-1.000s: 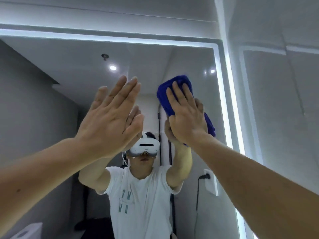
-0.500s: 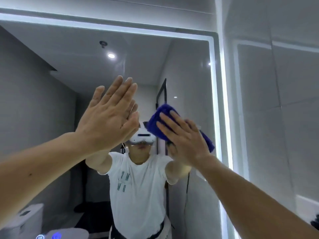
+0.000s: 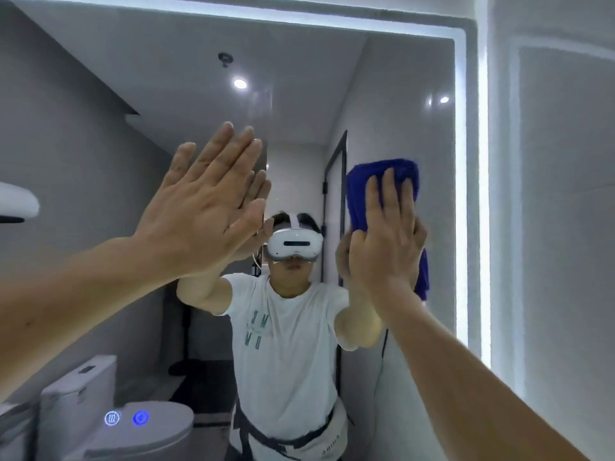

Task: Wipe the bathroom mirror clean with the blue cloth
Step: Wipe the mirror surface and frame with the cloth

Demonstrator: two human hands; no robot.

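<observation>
Pressing under the right hand (image 3: 382,241), the blue cloth (image 3: 379,188) meets the mirror (image 3: 399,94).

No legible text on anything.

Folded deep-blue terry cloth (image 3: 382,181) flat on mirror.
Large rectangular LED-edged wall mirror (image 3: 399,94); cloth near its right edge, mid-height.
</observation>
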